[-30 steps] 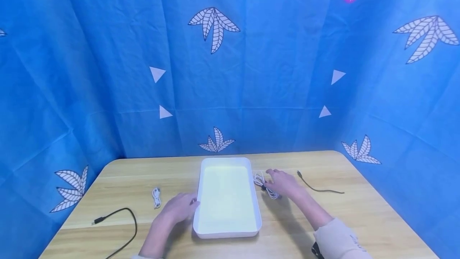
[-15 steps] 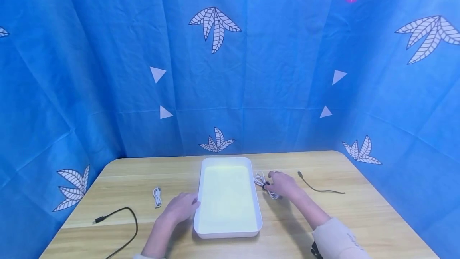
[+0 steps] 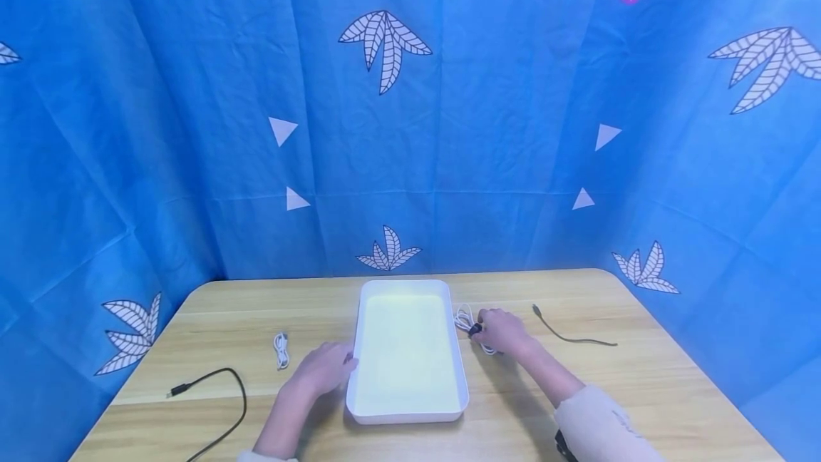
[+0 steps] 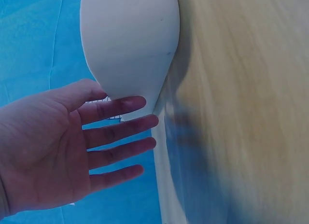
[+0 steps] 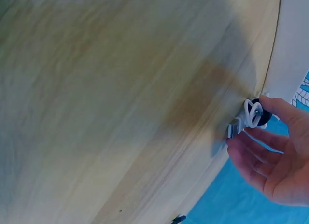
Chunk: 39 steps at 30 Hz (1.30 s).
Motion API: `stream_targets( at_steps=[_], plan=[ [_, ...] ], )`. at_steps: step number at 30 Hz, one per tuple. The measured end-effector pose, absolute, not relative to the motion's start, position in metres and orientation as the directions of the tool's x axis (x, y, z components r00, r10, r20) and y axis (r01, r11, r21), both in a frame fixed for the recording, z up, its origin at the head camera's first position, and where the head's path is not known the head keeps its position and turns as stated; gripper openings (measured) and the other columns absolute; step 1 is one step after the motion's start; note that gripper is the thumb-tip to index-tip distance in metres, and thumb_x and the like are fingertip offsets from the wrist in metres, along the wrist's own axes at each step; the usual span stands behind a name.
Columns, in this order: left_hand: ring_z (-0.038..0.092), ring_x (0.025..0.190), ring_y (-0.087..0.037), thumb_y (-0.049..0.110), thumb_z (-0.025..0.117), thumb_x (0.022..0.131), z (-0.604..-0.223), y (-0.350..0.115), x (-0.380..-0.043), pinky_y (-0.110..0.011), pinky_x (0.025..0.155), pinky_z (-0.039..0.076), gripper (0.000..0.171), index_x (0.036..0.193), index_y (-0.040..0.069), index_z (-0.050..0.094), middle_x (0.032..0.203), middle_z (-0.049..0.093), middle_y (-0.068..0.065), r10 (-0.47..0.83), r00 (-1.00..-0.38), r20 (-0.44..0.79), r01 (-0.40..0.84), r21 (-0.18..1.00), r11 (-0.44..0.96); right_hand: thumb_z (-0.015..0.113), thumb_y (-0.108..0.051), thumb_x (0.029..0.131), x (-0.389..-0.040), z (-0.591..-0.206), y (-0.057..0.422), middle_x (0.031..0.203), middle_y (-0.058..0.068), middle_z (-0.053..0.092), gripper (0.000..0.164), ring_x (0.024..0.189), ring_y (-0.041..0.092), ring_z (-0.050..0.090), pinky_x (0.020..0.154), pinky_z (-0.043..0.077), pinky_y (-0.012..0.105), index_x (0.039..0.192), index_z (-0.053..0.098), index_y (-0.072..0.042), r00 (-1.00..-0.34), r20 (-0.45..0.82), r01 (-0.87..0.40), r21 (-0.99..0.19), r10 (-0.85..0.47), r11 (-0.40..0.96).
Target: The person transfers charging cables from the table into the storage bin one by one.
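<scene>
right hand [image 3: 503,330] tightened onto bundled white cable [image 3: 465,321] right of tray [image 3: 408,419] (head); left hand [image 3: 323,369] at tray's left side. small white cable [image 3: 281,351], left black cable [image 3: 244,398], right black cable [image 3: 567,339] untouched on table [image 3: 641,391]: seems early.
left wrist: straight fingers touch tray.
right wrist: thumb, fingers pinch bundled white cable.

The right hand [image 3: 503,330], between 2 and 3 o'clock from the centre of the white tray [image 3: 410,362], has closed in on the coiled white cable [image 3: 464,321]. A second ago its fingers reached out toward 11 o'clock, a clear gap parting them from the thumb; now they are bent in, and they and the thumb pinch the bundle. The cable's black tie [image 3: 475,329] has shifted slightly toward 1 o'clock. The hand covers more of the coil's 5 o'clock end, and the right sleeve [image 3: 596,419] has edged toward 10 o'clock.
</scene>
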State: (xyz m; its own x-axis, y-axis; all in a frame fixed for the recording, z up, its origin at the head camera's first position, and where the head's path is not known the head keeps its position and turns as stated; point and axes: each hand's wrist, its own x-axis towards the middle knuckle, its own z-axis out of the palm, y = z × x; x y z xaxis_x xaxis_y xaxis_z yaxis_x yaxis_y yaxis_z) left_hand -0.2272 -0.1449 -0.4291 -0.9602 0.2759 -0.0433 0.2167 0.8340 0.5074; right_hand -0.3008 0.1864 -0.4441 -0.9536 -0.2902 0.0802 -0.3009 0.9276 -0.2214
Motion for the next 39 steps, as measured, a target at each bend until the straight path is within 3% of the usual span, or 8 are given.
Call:
stream_targets(
  at_steps=[8,14,18,29,39],
  plan=[
    [0.052,0.076,-0.019,0.017,0.053,0.091,-0.4271,-0.1439,-0.2277,-0.042,0.072,0.045,0.019,0.103,0.005,0.062,0.080,0.054,0.001,0.274,-0.961,-0.032,0.222,0.502,0.836,0.071,-0.024,0.076,-0.3070,-0.4473,0.1837,0.069,0.001,0.056,0.021,0.060,0.018,0.051,0.054,0.043,0.036,0.082,0.061,-0.007,-0.957,0.108,-0.290,-0.291,-0.270,0.912],
    [0.050,0.073,-0.017,0.017,0.053,0.091,-0.4273,-0.1430,-0.2282,-0.039,0.068,0.045,0.014,0.097,0.007,0.062,0.077,0.052,0.002,0.274,-0.961,-0.035,0.221,0.499,0.838,0.069,-0.018,0.076,-0.3065,-0.4485,0.1837,0.066,0.002,0.055,0.015,0.058,0.018,0.050,0.054,0.043,0.036,0.075,0.059,-0.006,-0.939,0.171,-0.341,-0.315,-0.300,0.886],
    [0.050,0.073,-0.017,0.017,0.053,0.091,-0.4279,-0.1433,-0.2284,-0.038,0.067,0.045,0.013,0.096,0.007,0.061,0.077,0.052,0.002,0.276,-0.960,-0.033,0.224,0.497,0.838,0.069,-0.015,0.076,-0.3071,-0.4500,0.1816,0.062,0.001,0.053,0.015,0.056,0.018,0.048,0.054,0.042,0.035,0.071,0.058,-0.008,-0.955,0.141,-0.294,-0.357,-0.260,0.887],
    [0.045,0.063,-0.015,0.015,0.052,0.091,-0.4271,-0.1430,-0.2272,-0.032,0.057,0.041,0.010,0.089,0.008,0.059,0.069,0.047,0.001,0.278,-0.960,-0.036,0.220,0.518,0.827,0.071,-0.021,0.077,-0.3085,-0.4534,0.1831,0.060,-0.003,0.050,0.019,0.053,0.015,0.046,0.051,0.039,0.031,0.070,0.057,-0.011,-0.963,0.131,-0.268,-0.336,-0.237,0.903],
    [0.045,0.063,-0.015,0.016,0.054,0.090,-0.4276,-0.1431,-0.2276,-0.032,0.058,0.041,0.011,0.090,0.007,0.061,0.069,0.047,0.001,0.269,-0.962,-0.039,0.213,0.509,0.834,0.070,-0.023,0.078,-0.3066,-0.4502,0.1837,0.061,-0.002,0.051,0.021,0.055,0.015,0.046,0.052,0.040,0.031,0.071,0.057,-0.009,-0.965,0.126,-0.261,-0.336,-0.231,0.905]
  ],
)
